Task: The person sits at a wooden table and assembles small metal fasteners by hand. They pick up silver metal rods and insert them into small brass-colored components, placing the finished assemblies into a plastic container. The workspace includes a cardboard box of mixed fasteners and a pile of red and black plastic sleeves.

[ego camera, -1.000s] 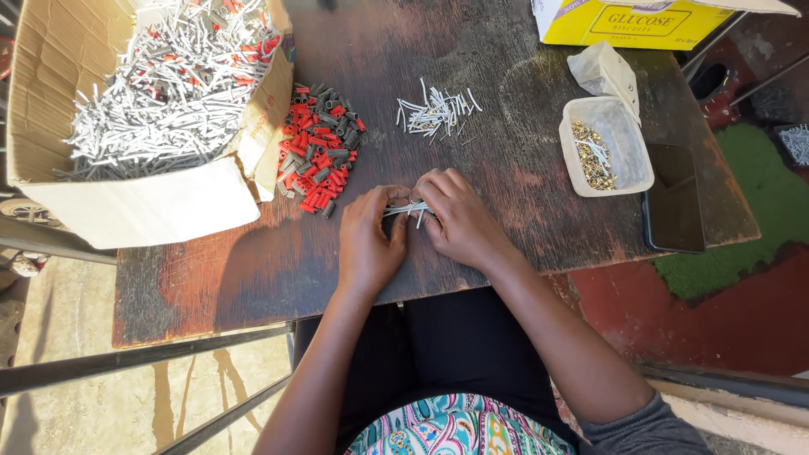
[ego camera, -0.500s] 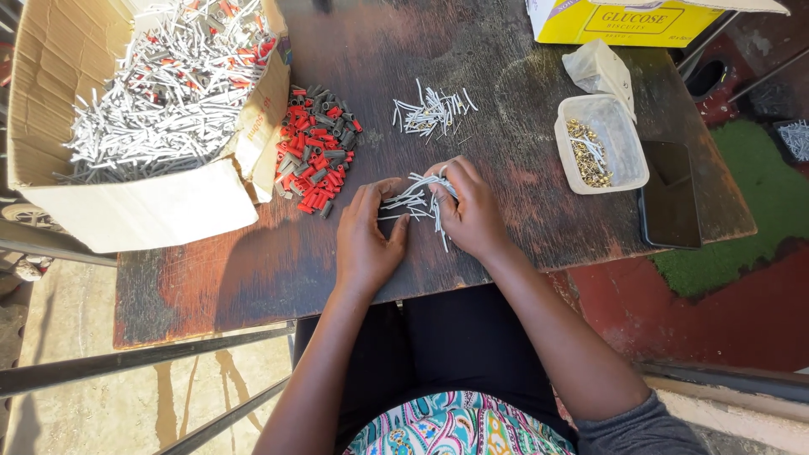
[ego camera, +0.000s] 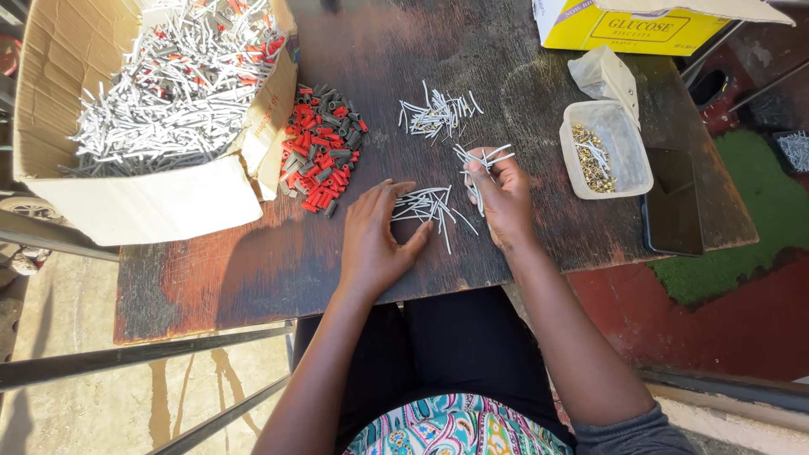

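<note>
- Right hand (ego camera: 504,198): grip clenched on a bunch of thin grey metal pins (ego camera: 480,162), raised just above the worn dark wooden bench (ego camera: 253,270).
- Left hand (ego camera: 377,240): released, flat on bench, fingertips touching loose grey pins (ego camera: 425,206).
- Red and grey plastic plugs (ego camera: 324,150): heaped beside cardboard box (ego camera: 152,206).

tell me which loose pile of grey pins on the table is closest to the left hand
The pile of grey pins beside the left hand; the other pile lies farther up the table.

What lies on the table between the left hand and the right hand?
In the head view, a small pile of grey nails lies on the dark table between the left hand and the right hand.
</note>
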